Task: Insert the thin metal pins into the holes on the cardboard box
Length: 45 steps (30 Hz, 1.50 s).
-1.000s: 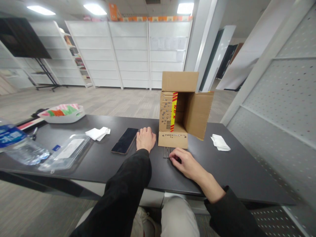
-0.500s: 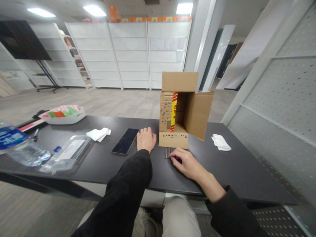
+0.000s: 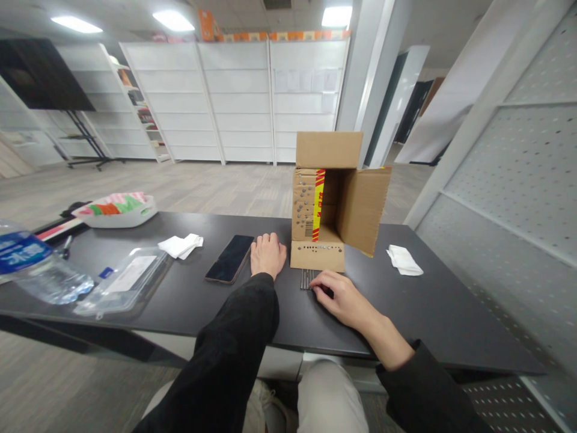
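Note:
Thin metal rods (image 3: 305,279), like nails or screws, lie side by side on the dark table before an open cardboard box (image 3: 303,207). At the right end of this row, my right hand (image 3: 340,294) pinches one rod between thumb and forefinger, its far part hidden by the fingers. My left hand (image 3: 268,255) rests palm down between the phone (image 3: 229,258) and the box, fingers loosely curled under, with nothing seen in it. Round metal heads dot the box's left face. A row of holes and heads runs along its lower flap (image 3: 317,257).
Left on the table (image 3: 433,319) are a folded tissue (image 3: 181,245), a clear plastic case (image 3: 124,282), a water bottle (image 3: 40,264) and a white basket (image 3: 117,219). Another tissue (image 3: 404,260) lies right of the box. A perforated panel (image 3: 509,198) borders the right side.
Both hands keep their places and the rods stay in their row. Only the whole view shifts very slightly.

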Each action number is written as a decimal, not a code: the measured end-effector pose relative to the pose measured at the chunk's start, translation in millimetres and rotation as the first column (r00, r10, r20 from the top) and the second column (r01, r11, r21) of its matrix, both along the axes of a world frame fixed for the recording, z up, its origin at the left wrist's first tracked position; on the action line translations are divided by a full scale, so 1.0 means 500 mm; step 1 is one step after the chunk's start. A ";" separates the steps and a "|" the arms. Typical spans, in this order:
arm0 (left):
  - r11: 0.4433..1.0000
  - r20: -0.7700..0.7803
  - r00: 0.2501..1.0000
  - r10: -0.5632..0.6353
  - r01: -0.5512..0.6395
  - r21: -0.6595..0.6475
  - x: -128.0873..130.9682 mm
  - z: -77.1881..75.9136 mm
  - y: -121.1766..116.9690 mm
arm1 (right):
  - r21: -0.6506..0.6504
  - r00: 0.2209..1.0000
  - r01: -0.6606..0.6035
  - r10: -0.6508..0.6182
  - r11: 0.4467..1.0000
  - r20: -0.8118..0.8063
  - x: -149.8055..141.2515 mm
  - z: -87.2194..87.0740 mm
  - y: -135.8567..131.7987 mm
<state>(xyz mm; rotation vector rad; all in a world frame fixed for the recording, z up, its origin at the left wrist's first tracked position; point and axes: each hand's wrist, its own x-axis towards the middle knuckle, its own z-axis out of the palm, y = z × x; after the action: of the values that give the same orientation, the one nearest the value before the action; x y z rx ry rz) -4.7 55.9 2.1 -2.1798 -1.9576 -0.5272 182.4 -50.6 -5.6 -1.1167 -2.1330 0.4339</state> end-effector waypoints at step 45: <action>1.000 0.005 1.000 -0.007 0.007 -0.004 0.001 0.004 0.002 | 0.351 0.869 0.455 -0.495 0.819 0.029 -0.001 -0.009 0.144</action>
<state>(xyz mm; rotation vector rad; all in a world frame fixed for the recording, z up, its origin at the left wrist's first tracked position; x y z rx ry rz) -4.2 56.6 4.1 -2.1902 -1.9565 -0.5305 182.1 21.5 -9.9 -1.4370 -1.8342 -0.2291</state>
